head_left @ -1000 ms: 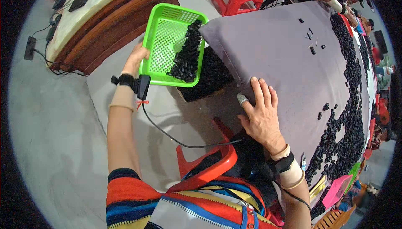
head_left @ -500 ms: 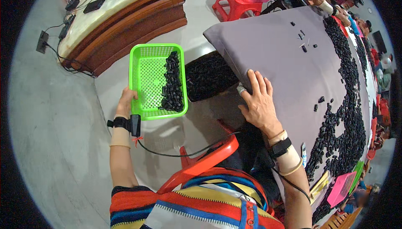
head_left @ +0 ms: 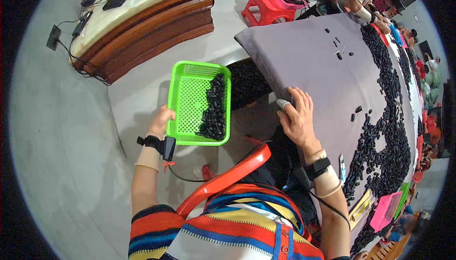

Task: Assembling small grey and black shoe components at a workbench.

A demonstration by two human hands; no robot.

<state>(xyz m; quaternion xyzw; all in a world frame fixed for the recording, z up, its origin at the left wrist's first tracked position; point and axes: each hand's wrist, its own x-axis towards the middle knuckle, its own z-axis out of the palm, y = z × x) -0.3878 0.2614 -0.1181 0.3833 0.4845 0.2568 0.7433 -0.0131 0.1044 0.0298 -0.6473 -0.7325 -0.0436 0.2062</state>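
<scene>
My left hand grips the left rim of a bright green plastic basket, which it holds over the floor. Small black pieces are heaped along the basket's right side; the lattice bottom shows on the left. Palm down, my right hand rests at the near left edge of a table with a grey cover. Its fingers are stretched out with nothing in them, and one wears a pale fingertip cover. Beyond the basket, partly under the table, stands a dark container full of similar black pieces.
Many black pieces cover the table's right part, near a pink basket. A red chair arm curves in front of my body. A red stool and a wood-sided counter stand farther off. Other people work at the table's far side.
The green basket, with my left hand on it, has moved right and slightly toward me, nearer the table. My right hand stays at the table edge. The view has shifted slightly.
</scene>
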